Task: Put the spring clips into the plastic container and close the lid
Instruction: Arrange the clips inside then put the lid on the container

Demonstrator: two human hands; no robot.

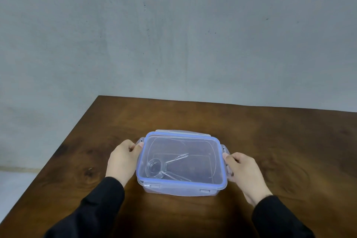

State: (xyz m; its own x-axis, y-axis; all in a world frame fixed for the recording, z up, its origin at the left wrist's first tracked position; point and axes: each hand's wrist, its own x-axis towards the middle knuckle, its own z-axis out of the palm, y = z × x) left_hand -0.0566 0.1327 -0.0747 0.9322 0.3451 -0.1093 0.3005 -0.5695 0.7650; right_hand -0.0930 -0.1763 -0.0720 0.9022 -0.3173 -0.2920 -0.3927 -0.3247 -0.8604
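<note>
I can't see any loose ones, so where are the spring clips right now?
In the head view the spring clips lie inside the plastic container, toward its near-left corner under the lid, between the left hand and right hand.

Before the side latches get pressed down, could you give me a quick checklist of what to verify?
1. Spring clips inside the plastic container: ok.
2. Lid sitting on the rim: ok.
3. Left hand at the left latch: ok.
4. Right hand at the right latch: ok.
5. Far latch snapped down: not ok.
6. Near latches locked: cannot tell.
</note>
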